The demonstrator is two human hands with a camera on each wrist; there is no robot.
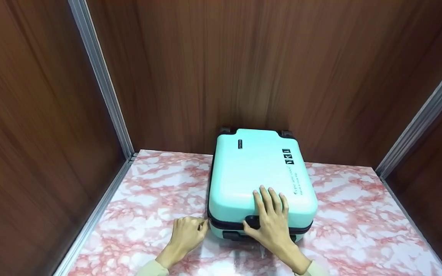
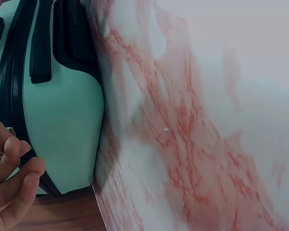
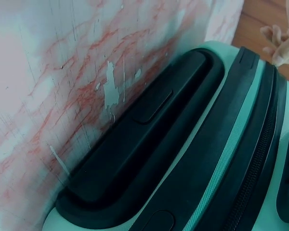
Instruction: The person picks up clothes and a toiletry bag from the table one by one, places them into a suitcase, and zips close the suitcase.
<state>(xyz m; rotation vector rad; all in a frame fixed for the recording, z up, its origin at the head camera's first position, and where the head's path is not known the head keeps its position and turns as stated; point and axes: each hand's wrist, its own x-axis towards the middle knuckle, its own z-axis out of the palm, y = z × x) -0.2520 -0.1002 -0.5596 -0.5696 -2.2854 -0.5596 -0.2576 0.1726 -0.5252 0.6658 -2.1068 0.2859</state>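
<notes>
"Starting at the left, what's there?"

"A wood-grain side panel (image 1: 44,115) with a metal corner strip (image 1: 104,76), then the tabletop (image 1: 148,184), marbled in pink and white. On it lies a mint-green hard-shell suitcase (image 1: 259,176), flat, its far end close to the back panel (image 1: 190,69)."

"And the hands?"

"The left hand (image 1: 187,232) is at the suitcase's near left corner, fingers curled in, pinching what looks like a small metal zipper pull (image 2: 10,130) by the black zipper (image 3: 253,175)."

"Any labels?"

"A small black nameplate (image 1: 240,144) toward the far left of the lid; its letters are too small to read. Low on the near side there's a black carry handle (image 1: 231,235)."

"Next?"

"The right hand (image 1: 272,222) lies over the near edge, fingers spread on the shell, thumb by the black combination lock (image 3: 286,192), gripping nothing."

"Further right?"

"Three black pictogram squares (image 1: 287,156) in a row, then dark lettering (image 1: 294,180) running lengthwise in two lines. The larger seems to end in 'cool'; the smaller is too blurred for me."
</notes>
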